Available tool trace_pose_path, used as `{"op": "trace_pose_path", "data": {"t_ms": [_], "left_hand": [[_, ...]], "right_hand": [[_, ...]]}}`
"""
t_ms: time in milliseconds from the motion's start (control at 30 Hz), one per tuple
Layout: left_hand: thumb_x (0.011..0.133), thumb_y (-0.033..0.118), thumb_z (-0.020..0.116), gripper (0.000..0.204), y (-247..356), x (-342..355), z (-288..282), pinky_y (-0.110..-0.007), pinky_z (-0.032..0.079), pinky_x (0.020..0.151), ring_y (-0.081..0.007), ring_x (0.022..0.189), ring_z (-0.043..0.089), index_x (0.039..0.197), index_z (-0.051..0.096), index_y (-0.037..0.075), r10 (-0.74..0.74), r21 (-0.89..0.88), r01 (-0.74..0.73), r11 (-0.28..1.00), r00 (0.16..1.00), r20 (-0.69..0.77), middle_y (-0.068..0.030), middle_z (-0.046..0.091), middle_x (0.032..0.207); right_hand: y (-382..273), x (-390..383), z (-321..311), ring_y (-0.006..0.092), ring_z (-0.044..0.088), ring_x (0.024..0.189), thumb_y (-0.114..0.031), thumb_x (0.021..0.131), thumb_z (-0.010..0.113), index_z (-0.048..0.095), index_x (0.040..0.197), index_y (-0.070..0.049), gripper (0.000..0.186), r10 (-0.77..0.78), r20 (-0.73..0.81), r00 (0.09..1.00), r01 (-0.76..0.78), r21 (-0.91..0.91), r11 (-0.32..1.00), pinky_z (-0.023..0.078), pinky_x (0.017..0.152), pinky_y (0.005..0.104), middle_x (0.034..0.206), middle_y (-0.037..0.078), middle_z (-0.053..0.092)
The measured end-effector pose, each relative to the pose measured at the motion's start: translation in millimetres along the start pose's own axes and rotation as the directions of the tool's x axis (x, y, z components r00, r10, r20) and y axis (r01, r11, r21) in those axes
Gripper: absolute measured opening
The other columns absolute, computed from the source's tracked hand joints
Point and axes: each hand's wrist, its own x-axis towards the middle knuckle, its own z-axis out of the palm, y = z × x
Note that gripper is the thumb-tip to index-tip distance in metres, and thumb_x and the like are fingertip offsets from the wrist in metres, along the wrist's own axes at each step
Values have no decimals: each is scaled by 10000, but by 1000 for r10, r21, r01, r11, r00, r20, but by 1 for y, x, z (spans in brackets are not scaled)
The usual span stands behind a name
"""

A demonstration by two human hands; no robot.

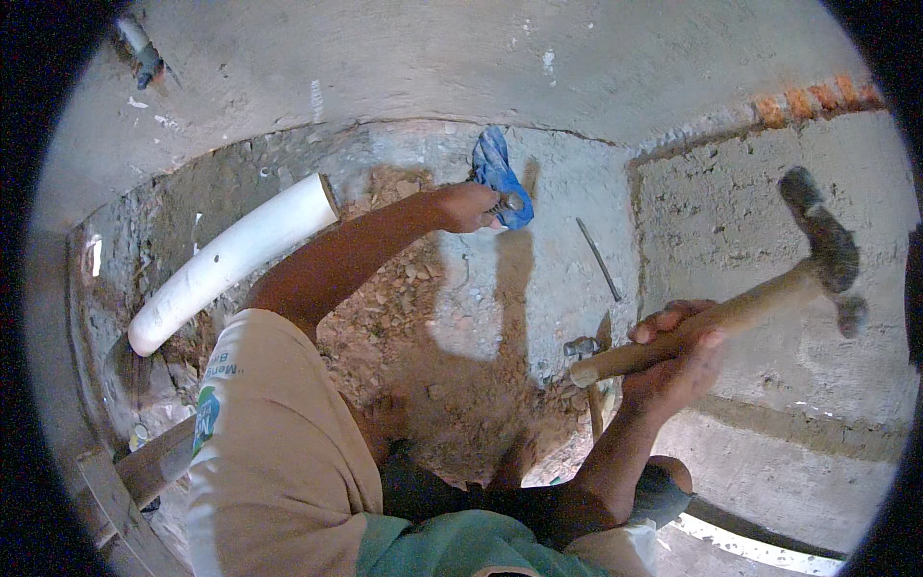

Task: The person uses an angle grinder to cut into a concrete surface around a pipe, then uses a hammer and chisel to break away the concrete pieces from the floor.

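My left hand [466,204] is closed around a metal tool, probably a chisel, whose round struck end [511,202] shows above the fingers; a crumpled blue cloth [490,159] lies at or around it, and the tool's lower end is hidden. My right hand [673,375] grips a wooden-handled hammer [750,300], its dark metal head [832,264] raised at the right and slightly smeared by motion. Under both hands is a rough concrete floor [461,288] with reddish rubble [389,293].
A white pipe [226,255] lies at left. A metal rod [598,258] and a smaller hammer [582,346] are at right. Concrete walls [404,67] surround the spot, with a pipe stub [139,53] at upper left. Wooden boards [144,481] are at lower left.
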Motion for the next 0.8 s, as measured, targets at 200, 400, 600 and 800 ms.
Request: {"op": "trace_pose_path", "data": {"t_ms": [200,400,600,800], "left_hand": [[850,305,648,340,-8,-9,5,-478,479,766,-416,904,619,981,593,-4,-28,12,28,1000,999,17,-246,631,908],[848,285,639,315,-27,-4,26,-490,475,742,-432,888,612,965,581,-1,4,57,-3,998,1000,-24,-251,625,876],[846,284,642,320,-11,-11,10,-492,469,748,-420,892,616,951,572,-10,50,11,-49,999,999,-12,-254,620,867],[829,257,650,307,-37,-15,26,-479,470,749,-413,892,616,952,585,-17,73,-81,-80,993,993,-88,-244,628,888]], "right_hand": [[26,-24,17,159,505,481,-519,900,522,531,964,-58,466,213,115,970,-202,-100,974,424,419,306,638,50,523],[88,-72,34,121,474,468,-454,955,492,497,808,-81,401,600,257,757,-491,-382,783,392,438,274,589,18,485],[-3,-17,23,162,479,469,-591,928,385,499,854,-64,545,214,25,977,-208,-139,968,402,438,291,617,57,479],[31,-26,34,158,478,475,-490,939,448,481,829,-83,423,23,192,981,31,-272,962,406,451,303,611,44,485]]}}
